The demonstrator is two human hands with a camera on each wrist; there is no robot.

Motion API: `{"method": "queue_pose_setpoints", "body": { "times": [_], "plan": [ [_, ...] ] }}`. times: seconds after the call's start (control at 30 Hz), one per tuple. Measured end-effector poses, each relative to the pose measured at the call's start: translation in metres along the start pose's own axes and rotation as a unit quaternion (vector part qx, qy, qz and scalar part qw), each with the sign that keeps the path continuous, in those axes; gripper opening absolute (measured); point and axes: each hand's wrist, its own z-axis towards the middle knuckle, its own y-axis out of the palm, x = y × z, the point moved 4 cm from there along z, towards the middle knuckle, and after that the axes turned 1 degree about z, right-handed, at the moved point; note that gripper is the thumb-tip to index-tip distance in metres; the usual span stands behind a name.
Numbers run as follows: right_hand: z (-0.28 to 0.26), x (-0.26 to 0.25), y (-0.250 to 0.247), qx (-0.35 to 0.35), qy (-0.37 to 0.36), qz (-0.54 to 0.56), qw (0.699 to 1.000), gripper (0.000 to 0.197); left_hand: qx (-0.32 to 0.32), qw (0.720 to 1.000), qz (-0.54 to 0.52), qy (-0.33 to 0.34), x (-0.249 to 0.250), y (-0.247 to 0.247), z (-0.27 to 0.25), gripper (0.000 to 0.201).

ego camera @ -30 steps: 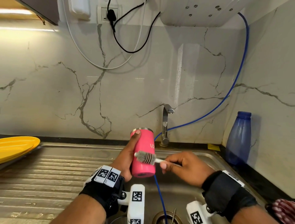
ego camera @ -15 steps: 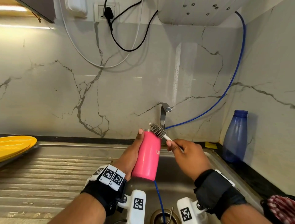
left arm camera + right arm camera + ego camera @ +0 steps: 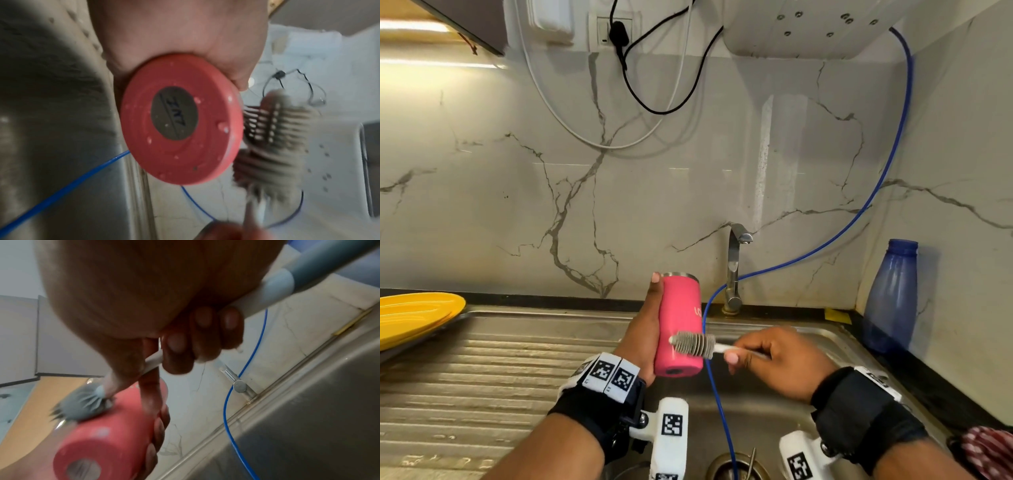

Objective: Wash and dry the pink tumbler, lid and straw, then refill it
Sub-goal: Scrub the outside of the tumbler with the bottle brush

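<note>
Home kitchen: steel sink [image 3: 808,342] with tap [image 3: 734,267], marble-look backsplash [image 3: 517,205], yellow plates [image 3: 414,315].

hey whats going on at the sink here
A person is scrubbing a pink tumbler over the steel sink. The left hand grips the tumbler upright, with no lid on its metal rim. The right hand holds a bottle brush by its handle, with the grey bristles pressed against the lower outside wall of the tumbler. No water can be seen running from the tap. A blue bottle stands on the counter at the right.
</note>
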Motion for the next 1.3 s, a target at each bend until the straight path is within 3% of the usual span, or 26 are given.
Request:
{"method": "queue_pose_setpoints", "body": {
  "times": [0.13,0.27,0.37,0.53,0.6,0.7,0.77,0.83,0.93,1.03,1.17,1.23,1.3],
  "plan": [
    [-0.001,0.012,-0.022,0.162,0.072,-0.034,0.984,0.036,-0.038,0.991,0.129,0.013,-0.01,0.024,-0.005,0.084],
    [0.0,0.015,-0.027,0.218,0.091,0.007,0.972,0.05,-0.046,0.989,0.142,0.0,-0.015,0.035,-0.008,0.086],
    [0.002,0.009,-0.021,0.189,0.073,0.011,0.979,0.045,-0.016,0.994,0.103,-0.012,-0.013,0.032,-0.008,0.079],
    [0.006,0.0,0.001,0.06,0.016,-0.001,0.998,0.049,0.064,0.996,-0.035,-0.057,-0.002,0.009,-0.003,0.067],
    [0.006,-0.001,0.007,0.033,-0.004,0.011,0.999,0.051,0.082,0.988,-0.09,-0.097,-0.001,-0.001,-0.003,0.07],
    [0.005,-0.004,0.008,0.006,-0.028,-0.005,1.0,0.036,0.085,0.973,-0.137,-0.164,-0.005,-0.008,-0.003,0.088],
    [0.003,-0.004,0.008,-0.008,-0.039,-0.052,0.998,0.041,0.097,0.963,-0.163,-0.19,-0.007,-0.008,-0.004,0.089],
    [0.003,0.0,0.008,0.017,-0.035,-0.084,0.996,0.044,0.102,0.956,-0.189,-0.198,-0.005,-0.006,-0.006,0.079],
    [0.005,0.008,0.008,0.093,-0.035,-0.032,0.995,0.04,0.107,0.95,-0.212,-0.201,-0.005,-0.005,-0.005,0.074],
    [0.005,0.003,0.012,0.11,-0.066,-0.018,0.992,0.052,0.11,0.951,-0.207,-0.202,-0.005,-0.004,-0.005,0.074],
    [0.009,-0.004,0.001,0.181,-0.058,-0.035,0.981,0.044,0.081,0.954,-0.193,-0.214,-0.006,0.002,-0.008,0.069],
    [0.008,-0.01,-0.002,0.174,-0.077,-0.038,0.981,0.043,0.074,0.954,-0.186,-0.223,-0.006,0.005,-0.01,0.067],
    [0.006,-0.014,0.005,0.107,-0.093,-0.05,0.989,0.05,0.079,0.951,-0.193,-0.229,-0.005,0.006,-0.013,0.065]
  ]
}}
